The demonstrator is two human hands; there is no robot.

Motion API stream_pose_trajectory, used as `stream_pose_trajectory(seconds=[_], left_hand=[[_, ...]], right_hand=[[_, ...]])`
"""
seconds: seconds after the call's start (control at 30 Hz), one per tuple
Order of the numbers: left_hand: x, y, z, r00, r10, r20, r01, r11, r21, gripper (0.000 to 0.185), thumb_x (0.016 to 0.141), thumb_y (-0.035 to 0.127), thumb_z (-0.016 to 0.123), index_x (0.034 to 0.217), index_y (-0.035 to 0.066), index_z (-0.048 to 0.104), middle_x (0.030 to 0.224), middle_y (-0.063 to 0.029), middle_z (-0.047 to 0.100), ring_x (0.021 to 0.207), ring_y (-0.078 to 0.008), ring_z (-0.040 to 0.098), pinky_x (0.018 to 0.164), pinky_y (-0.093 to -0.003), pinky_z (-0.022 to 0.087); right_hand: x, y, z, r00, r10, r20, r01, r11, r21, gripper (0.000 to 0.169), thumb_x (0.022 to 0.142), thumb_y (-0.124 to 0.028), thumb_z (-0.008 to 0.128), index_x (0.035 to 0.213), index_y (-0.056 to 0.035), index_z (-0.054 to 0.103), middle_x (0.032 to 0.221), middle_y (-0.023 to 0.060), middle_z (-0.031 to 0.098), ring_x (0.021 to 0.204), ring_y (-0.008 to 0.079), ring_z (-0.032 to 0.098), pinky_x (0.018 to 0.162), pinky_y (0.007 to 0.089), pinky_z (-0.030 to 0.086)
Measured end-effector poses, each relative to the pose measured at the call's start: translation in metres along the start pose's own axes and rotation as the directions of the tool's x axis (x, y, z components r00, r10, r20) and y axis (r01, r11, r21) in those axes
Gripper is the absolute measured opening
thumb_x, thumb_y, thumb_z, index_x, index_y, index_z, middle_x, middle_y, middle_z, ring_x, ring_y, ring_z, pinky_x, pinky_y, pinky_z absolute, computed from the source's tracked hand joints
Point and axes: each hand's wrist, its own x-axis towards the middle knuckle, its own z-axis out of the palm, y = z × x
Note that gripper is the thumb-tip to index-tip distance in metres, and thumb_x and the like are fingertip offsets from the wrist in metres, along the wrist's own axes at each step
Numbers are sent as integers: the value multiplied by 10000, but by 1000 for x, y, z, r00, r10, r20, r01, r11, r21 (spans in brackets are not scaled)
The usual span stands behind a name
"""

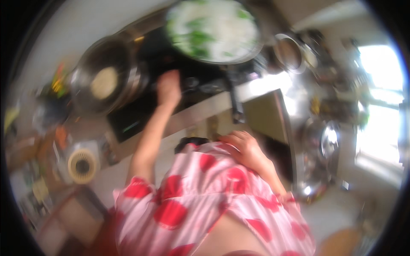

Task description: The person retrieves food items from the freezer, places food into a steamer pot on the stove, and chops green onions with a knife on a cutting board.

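Observation:
My left hand [169, 85] reaches over the front of a black glass gas cooktop [128, 123], close to its control knobs [191, 84]. Blur hides its fingertips, so I cannot tell whether it touches a knob. Flat against the front of a pink dress with red dots [174, 212] lies my right hand [246, 148], with no object visible in it. On the far right burner stands a wide pan [235, 104], its dark handle pointing towards me. White liquid with green leaves [198, 35] fills the pan. A metal pot [85, 68] at the left holds a pale round thing [104, 83].
A white pot or bowl [301, 52] stands right of the pan. A shiny metal sink or basin [330, 139] is further right, near a bright window [381, 76]. A cream slotted basket [82, 166] sits at the left. An olive panel [266, 115] shows below the counter edge.

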Motion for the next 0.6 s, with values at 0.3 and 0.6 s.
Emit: stream_pose_trajectory(seconds=[0.3,0.6], left_hand=[[3,-1,11,1000,-11,-10,12,987,159,447,851,174,510,1273,58,419,1242,-117,480,1152,-295,439,954,-418,362],[1,4,16,994,30,-104,-4,969,245,365,850,166,509,1201,69,497,1167,-109,540,1076,-282,505,884,-404,414]], right_hand=[[-106,35,-17,772,522,-363,-535,842,71,165,778,-64,609,942,-38,607,845,117,594,776,287,577,673,350,471],[-308,122,-3,-40,600,-799,-807,451,380,186,810,-204,627,919,-54,640,851,111,612,773,237,609,691,322,480]])
